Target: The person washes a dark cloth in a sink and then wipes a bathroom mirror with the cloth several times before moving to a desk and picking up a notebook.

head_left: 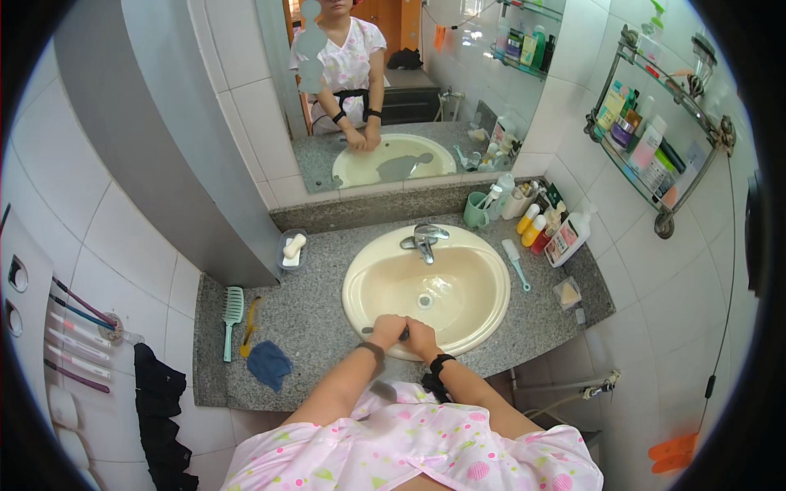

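Note:
My two hands meet over the near rim of a cream oval basin (458,282) set in a grey speckled counter (315,307). My left hand (386,330) and my right hand (422,337) are closed together around a small dark thin thing (368,331). One end of it pokes out to the left of my left hand, and I cannot tell what it is. Each wrist carries a dark band. The chrome tap (424,239) stands at the far side of the basin, with no water running.
On the counter's left lie a soap dish (292,249), a green comb (232,316), a yellow comb (250,325) and a blue cloth (268,363). At the right are a pale blue brush (516,263), a green cup (475,210) and several bottles (547,230). A wire shelf (657,168) hangs on the right wall.

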### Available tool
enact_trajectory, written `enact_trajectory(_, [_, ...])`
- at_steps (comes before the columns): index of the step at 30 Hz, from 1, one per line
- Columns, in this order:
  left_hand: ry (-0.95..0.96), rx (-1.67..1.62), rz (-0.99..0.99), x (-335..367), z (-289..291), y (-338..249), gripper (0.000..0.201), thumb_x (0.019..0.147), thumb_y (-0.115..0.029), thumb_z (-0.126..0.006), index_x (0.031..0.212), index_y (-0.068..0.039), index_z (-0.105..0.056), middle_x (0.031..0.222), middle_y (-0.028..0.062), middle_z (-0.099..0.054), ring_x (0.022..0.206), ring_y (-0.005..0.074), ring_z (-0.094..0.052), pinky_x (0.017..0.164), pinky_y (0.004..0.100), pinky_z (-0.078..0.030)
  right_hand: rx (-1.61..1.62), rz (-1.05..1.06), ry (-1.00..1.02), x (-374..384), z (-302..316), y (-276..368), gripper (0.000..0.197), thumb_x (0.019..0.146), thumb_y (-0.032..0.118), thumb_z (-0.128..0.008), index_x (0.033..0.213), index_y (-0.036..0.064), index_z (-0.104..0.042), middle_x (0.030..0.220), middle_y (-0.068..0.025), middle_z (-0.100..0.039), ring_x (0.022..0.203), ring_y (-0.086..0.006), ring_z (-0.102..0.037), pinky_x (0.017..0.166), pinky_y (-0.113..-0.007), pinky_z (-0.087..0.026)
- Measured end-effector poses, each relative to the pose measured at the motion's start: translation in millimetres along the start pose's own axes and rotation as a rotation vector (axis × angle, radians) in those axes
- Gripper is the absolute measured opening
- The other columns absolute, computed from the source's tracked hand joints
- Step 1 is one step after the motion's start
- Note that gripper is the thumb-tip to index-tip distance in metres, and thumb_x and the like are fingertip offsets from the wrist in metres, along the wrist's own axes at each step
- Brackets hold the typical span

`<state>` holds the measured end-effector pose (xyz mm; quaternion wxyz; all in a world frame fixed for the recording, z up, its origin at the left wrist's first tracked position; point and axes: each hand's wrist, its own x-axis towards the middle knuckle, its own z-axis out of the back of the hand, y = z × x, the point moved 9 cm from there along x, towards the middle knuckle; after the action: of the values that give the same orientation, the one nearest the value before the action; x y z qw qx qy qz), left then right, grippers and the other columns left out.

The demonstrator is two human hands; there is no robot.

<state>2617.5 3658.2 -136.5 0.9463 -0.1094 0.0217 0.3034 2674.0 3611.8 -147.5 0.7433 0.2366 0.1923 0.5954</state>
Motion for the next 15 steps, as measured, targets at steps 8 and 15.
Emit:
enact_trajectory(8, [0.053, 0.014, -0.034, 4.2, -6.0, -0.9, 0.011, 0.070, -0.010, -0.069, 0.081, -0.010, -0.070, 0.080, 0.0116, -0.070, 0.079, 0.0285, -0.069, 0.068, 0.0387, -0.055, 0.023, -0.028, -0.086, -1.1, -7.3, -11.7, 0.034, 0.072, 0.028, -0.073, 0.098, 0.0121, -0.059, 0.089, -0.0129, -0.067, 0.086, -0.0344, -0.063, 0.073, -0.044, -0.051])
enact_trajectory(15, [0.140, -0.066, 0.047, 5.6, -8.9, 5.9, 0.015, 0.073, -0.011, -0.069, 0.087, -0.008, -0.070, 0.088, 0.0134, -0.070, 0.086, 0.0303, -0.068, 0.073, 0.0406, -0.054, 0.016, 0.023, -0.127, -1.2, -6.7, -8.2, 0.031, 0.073, 0.024, -0.071, 0.098, 0.0115, -0.057, 0.091, -0.0130, -0.066, 0.086, -0.0344, -0.063, 0.072, -0.045, -0.050])
